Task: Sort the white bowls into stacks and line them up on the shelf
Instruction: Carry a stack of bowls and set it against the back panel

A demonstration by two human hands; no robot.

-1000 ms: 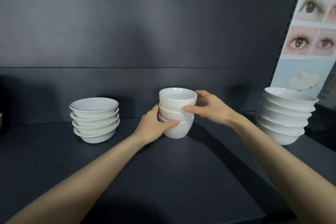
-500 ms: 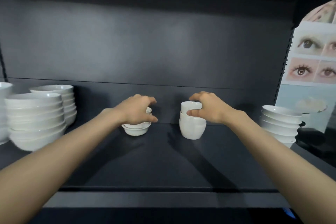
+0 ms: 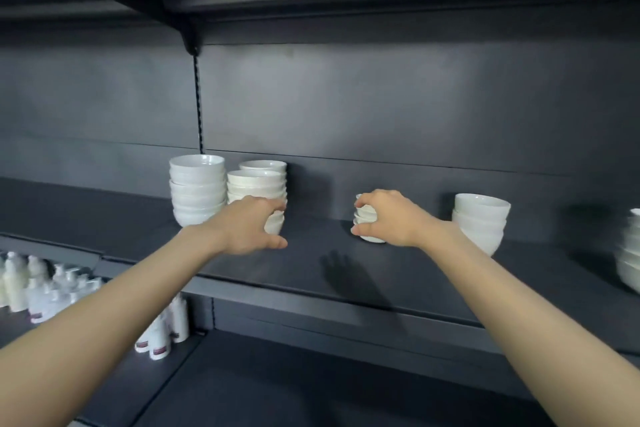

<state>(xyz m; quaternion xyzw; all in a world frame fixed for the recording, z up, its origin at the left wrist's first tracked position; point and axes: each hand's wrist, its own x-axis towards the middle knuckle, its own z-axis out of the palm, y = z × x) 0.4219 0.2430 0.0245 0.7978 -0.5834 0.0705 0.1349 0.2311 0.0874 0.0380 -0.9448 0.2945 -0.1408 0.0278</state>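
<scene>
A dark shelf (image 3: 346,274) runs across the whole view and carries every bowl, all white and nested upright one inside another.

The tallest stack (image 3: 197,191) stands at the left, just beside the upright rail in the back panel. Touching or nearly touching its right side is a slightly creamier stack (image 3: 256,185), with a rear stack (image 3: 265,165) close behind it showing only its top rim. Well apart to the right stands a medium stack (image 3: 479,224) of deeper bowls. At the far right edge of the view sits an edge stack (image 3: 631,253) of wider bowls, blurred and cut off.

Between the cream stack and the medium stack, a small stack (image 3: 366,217) of little bowls rests on the shelf. The right hand (image 3: 393,218) grasps it, fingers curled over the top rim and thumb pressed low on the near side.

The left hand (image 3: 247,230) reaches to the foot of the cream stack and clasps a few little bowls (image 3: 275,224), fingers arched over them and thumb in front. Only a sliver of these bowls shows between fingers and thumb, so how many there are cannot be told.

Down on a lower shelf (image 3: 277,388) at the left stand white pump bottles (image 3: 48,291), crowded together.
</scene>
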